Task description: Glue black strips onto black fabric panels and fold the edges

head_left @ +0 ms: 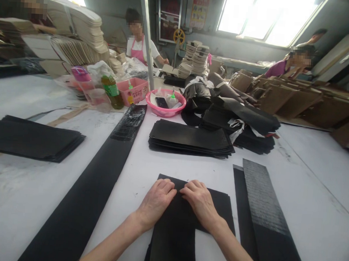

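Note:
A flat black paper piece (180, 225) lies on the white table (307, 182) right in front of me. My left hand (157, 200) and my right hand (199, 201) rest side by side on its far end, knuckles up, fingers curled down and pressed onto the paper. The fingertips of both hands are tucked under and hidden. A small stack of the same black sheets lies beneath the piece.
A long black strip (100, 181) runs on the left, narrower black strips (264, 214) on the right. Stacks of black sheets (191, 139) (32, 137) lie farther out. A pink basin (165, 103), a green bottle (112, 90) and brown paper bags (297, 100) stand beyond. Other people work at the far side.

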Motion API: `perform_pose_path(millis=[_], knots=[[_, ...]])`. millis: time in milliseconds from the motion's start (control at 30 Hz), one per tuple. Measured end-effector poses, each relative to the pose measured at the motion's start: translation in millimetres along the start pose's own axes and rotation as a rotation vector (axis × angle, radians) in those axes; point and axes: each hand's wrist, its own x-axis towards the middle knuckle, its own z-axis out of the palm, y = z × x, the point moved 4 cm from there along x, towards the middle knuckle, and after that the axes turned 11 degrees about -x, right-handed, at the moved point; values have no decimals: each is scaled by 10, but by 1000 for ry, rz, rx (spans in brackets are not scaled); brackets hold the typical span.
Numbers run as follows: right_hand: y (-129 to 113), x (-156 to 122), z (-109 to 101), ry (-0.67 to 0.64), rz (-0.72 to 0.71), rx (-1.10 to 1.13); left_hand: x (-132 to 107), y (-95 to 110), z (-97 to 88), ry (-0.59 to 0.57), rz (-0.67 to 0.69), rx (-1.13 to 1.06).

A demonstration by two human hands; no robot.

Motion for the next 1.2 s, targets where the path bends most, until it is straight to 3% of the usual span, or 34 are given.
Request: perform_pose_path(millis=[467,833,1200], knots=[[25,-72,38,53,-109,-49,40,9,-65,-16,66,11],[0,-91,81,24,-112,-50,8,18,81,-113,127,145],[235,-124,-27,-46,-144,-14,3,21,99,-130,139,211]])
